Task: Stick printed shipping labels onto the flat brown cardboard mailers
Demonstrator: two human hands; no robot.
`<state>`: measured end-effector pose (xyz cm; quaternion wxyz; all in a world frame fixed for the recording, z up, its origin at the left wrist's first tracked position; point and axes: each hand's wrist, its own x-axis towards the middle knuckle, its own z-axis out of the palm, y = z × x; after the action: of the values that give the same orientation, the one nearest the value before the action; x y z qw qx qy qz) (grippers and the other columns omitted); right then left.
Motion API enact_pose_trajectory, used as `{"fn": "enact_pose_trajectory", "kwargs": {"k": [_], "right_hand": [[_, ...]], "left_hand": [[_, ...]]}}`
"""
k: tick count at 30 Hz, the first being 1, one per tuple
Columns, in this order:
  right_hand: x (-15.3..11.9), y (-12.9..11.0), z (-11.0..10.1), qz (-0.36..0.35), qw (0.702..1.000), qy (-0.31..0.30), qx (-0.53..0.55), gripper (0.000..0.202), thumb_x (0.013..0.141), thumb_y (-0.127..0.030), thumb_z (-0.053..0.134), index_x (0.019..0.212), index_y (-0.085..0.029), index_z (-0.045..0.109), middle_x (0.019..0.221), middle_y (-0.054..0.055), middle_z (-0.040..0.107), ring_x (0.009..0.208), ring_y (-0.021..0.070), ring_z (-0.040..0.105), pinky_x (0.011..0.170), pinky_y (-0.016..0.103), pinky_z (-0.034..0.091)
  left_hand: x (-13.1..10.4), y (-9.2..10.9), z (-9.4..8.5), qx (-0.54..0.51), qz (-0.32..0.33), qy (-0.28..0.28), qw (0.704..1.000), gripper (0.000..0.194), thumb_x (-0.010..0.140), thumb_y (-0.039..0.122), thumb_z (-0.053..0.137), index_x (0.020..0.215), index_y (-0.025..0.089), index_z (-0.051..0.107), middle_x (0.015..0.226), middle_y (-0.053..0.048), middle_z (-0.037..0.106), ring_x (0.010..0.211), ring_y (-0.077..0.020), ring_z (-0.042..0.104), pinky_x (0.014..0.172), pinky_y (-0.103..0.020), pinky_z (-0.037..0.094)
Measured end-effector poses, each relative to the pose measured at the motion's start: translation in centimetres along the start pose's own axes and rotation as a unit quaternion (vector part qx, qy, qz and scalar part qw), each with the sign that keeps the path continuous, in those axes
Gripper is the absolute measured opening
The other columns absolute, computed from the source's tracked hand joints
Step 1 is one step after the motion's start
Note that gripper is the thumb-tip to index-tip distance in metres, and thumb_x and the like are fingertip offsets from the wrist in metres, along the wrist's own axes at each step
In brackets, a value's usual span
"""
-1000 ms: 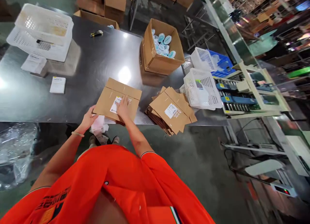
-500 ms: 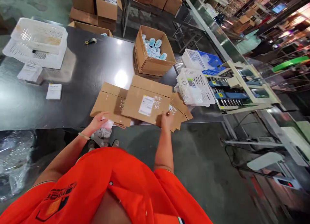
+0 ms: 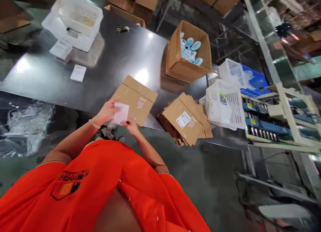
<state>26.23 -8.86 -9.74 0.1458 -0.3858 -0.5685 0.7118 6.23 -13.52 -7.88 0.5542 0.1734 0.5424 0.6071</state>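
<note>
A small pinkish-white stack or sheet of labels [image 3: 121, 113] is held at its left side by my left hand [image 3: 108, 110], fingers closed. At its lower right corner the fingers of my right hand [image 3: 130, 125] pinch the edge. Under and behind it lies a flat brown cardboard carton [image 3: 134, 98] with white print and no label in sight. To the right, a fanned pile of flat cartons [image 3: 187, 121] rests at the table's front edge; its top one bears a white label [image 3: 183, 120].
An open cardboard box [image 3: 188, 69] of blue-and-white packets stands at the back. White baskets [image 3: 223, 104] and a blue crate [image 3: 255, 79] are on the right. At left are a white basket [image 3: 86, 41], paper stacks [image 3: 78, 73] and a cutter [image 3: 122, 29]. Plastic wrap [image 3: 30, 125] lies below.
My right hand has let go of the labelled carton, now on the right pile, and moved left to the labels. My left hand has raised the labels over the other carton. The view has turned.
</note>
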Motion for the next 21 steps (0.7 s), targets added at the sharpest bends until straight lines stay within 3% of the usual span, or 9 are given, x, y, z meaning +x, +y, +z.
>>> {"fn": "enact_pose_trajectory", "kwargs": {"k": [2, 4, 6, 8, 11, 14, 17, 21], "right_hand": [[0.9, 0.8, 2.3, 0.008, 0.999, 0.037, 0.015, 0.054, 0.066, -0.064, 0.101, 0.085, -0.025, 0.068, 0.062, -0.007, 0.06, 0.062, 0.0156, 0.055, 0.062, 0.03, 0.051], [1.6, 0.6, 2.7, -0.013, 0.997, 0.078, 0.026, 0.057, 0.068, -0.063, 0.1, 0.097, -0.028, 0.066, 0.061, -0.01, 0.057, 0.059, 0.0146, 0.052, 0.059, 0.027, 0.047], [2.5, -0.1, 2.4, -0.041, 0.994, 0.102, 0.023, 0.055, 0.069, -0.06, 0.099, 0.099, -0.028, 0.065, 0.062, -0.011, 0.055, 0.06, 0.0146, 0.052, 0.059, 0.026, 0.045], [3.3, -0.9, 2.1, -0.057, 0.993, 0.103, 0.016, 0.049, 0.072, -0.06, 0.096, 0.091, -0.027, 0.065, 0.063, -0.009, 0.054, 0.062, 0.0145, 0.051, 0.061, 0.027, 0.045], [4.1, -1.6, 2.0, -0.062, 0.994, 0.09, 0.007, 0.047, 0.073, -0.062, 0.095, 0.083, -0.025, 0.067, 0.066, -0.006, 0.057, 0.065, 0.0145, 0.052, 0.064, 0.028, 0.047], [4.1, -1.5, 1.8, -0.056, 0.994, 0.092, -0.008, 0.048, 0.069, -0.063, 0.098, 0.083, -0.024, 0.073, 0.067, -0.005, 0.059, 0.065, 0.0149, 0.054, 0.066, 0.03, 0.048], [3.7, -0.9, 1.8, -0.056, 0.987, 0.14, -0.054, 0.041, 0.076, -0.06, 0.095, 0.082, -0.024, 0.076, 0.068, -0.004, 0.061, 0.069, 0.0177, 0.059, 0.07, 0.032, 0.052], [3.6, -0.6, 0.8, -0.115, 0.957, 0.217, -0.153, 0.022, 0.093, -0.041, 0.082, 0.08, -0.025, 0.076, 0.092, 0.005, 0.076, 0.106, 0.0264, 0.073, 0.093, 0.038, 0.059]], "left_hand": [[0.4, 0.2, -1.4, -0.044, -0.016, 0.117, 0.992, 0.066, 0.074, 0.024, 0.097, 0.132, 0.018, 0.066, 0.083, 0.002, 0.073, 0.071, -0.0173, 0.071, 0.072, -0.029, 0.057], [-0.1, -0.2, -2.5, -0.063, -0.021, 0.158, 0.985, 0.064, 0.089, 0.038, 0.094, 0.14, 0.019, 0.061, 0.081, 0.003, 0.071, 0.072, -0.0191, 0.073, 0.074, -0.03, 0.058], [-1.5, -1.1, -3.1, -0.043, -0.009, 0.1, 0.994, 0.078, 0.091, 0.052, 0.095, 0.151, 0.021, 0.057, 0.084, 0.001, 0.074, 0.075, -0.0217, 0.076, 0.075, -0.033, 0.059], [-3.2, -2.0, -3.1, 0.01, 0.017, 0.013, 1.0, 0.095, 0.074, 0.053, 0.106, 0.151, 0.021, 0.062, 0.089, -0.001, 0.078, 0.078, -0.0235, 0.078, 0.077, -0.034, 0.06], [-4.4, -2.5, -2.7, 0.103, 0.044, -0.011, 0.994, 0.081, 0.053, 0.045, 0.111, 0.122, 0.017, 0.079, 0.092, -0.005, 0.082, 0.082, -0.0252, 0.078, 0.08, -0.036, 0.062], [-3.4, -2.0, -2.3, 0.163, 0.034, 0.011, 0.986, 0.057, 0.057, 0.045, 0.105, 0.103, 0.016, 0.086, 0.09, -0.007, 0.084, 0.083, -0.0275, 0.078, 0.08, -0.038, 0.062], [-1.1, -1.3, -2.1, 0.203, 0.015, 0.004, 0.979, 0.054, 0.056, 0.039, 0.103, 0.102, 0.016, 0.089, 0.088, -0.008, 0.083, 0.085, -0.0289, 0.078, 0.08, -0.038, 0.062], [1.1, -1.8, -2.3, 0.209, -0.026, -0.022, 0.977, 0.054, 0.05, 0.033, 0.104, 0.098, 0.016, 0.088, 0.088, -0.007, 0.084, 0.088, -0.029, 0.078, 0.083, -0.04, 0.062]]}}
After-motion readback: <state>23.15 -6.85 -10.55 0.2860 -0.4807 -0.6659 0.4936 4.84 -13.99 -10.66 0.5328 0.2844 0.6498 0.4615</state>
